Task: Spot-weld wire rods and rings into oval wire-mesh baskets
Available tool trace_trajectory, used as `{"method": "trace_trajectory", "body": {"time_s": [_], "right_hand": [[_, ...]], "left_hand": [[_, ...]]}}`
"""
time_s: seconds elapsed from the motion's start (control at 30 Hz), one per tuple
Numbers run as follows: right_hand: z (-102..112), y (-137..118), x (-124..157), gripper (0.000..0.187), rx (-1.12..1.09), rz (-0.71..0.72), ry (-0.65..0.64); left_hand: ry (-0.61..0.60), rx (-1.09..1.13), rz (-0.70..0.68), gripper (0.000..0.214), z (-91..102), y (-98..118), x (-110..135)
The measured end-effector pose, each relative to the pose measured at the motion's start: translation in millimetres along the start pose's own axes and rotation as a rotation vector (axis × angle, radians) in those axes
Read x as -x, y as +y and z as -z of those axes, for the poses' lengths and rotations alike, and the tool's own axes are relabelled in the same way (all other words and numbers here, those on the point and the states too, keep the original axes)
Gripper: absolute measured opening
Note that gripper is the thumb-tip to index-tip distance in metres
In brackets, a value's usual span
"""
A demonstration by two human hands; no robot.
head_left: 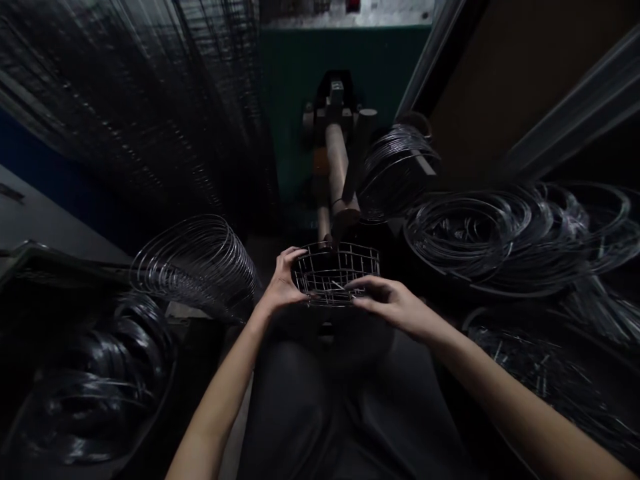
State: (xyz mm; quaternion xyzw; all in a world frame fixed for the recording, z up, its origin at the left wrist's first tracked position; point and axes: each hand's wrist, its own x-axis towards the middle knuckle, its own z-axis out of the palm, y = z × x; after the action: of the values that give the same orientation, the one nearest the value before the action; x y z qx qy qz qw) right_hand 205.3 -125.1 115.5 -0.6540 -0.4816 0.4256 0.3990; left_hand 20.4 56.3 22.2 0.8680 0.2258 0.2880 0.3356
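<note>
- Left hand [281,285] reaches forward, its grip clasping the left side of the wire basket [330,272], near the end of the metal bar [339,160].
- Right hand [397,308] angles in at the basket's right; in this gloom I can't tell whether its grip pinches anything.

Place: wire workshop | Signs: machine [337,153]; wire rings [467,230]; short wire pieces [543,370]

dark round tub [493,291], heaped wire rings [505,230]
</note>
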Motion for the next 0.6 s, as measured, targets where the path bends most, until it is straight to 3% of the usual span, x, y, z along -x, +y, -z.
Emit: {"method": "trace_trajectory", "body": {"time_s": [0.07, 0.13, 0.2, 0.33, 0.6], "right_hand": [[-4.6, -3.5, -12.5, 0.019, 0.16, 0.031, -0.02], [-8.6, -1.8, -22.6, 0.017, 0.389, 0.096, 0.055], [-12.5, 2.3, -27.5, 0.021, 0.672, 0.221, 0.119], [-16.8, 8.5, -25.3, 0.037, 1.116, 0.405, 0.079], [-8.8, 12.9, -26.8, 0.037, 1.165, 0.551, 0.093]], "left_hand": [[-0.037, -0.013, -0.044, 0.093, -0.7, 10.9, -0.5], [-0.074, -0.051, -0.058, 0.084, -2.3, 18.1, -2.2], [-0.084, -0.085, -0.062, 0.082, -4.0, 21.9, -4.2], [-0.064, -0.089, -0.035, 0.085, -3.9, 24.8, -7.3], [-0.067, -0.123, -0.035, 0.088, -0.6, 26.8, -12.6]]}}
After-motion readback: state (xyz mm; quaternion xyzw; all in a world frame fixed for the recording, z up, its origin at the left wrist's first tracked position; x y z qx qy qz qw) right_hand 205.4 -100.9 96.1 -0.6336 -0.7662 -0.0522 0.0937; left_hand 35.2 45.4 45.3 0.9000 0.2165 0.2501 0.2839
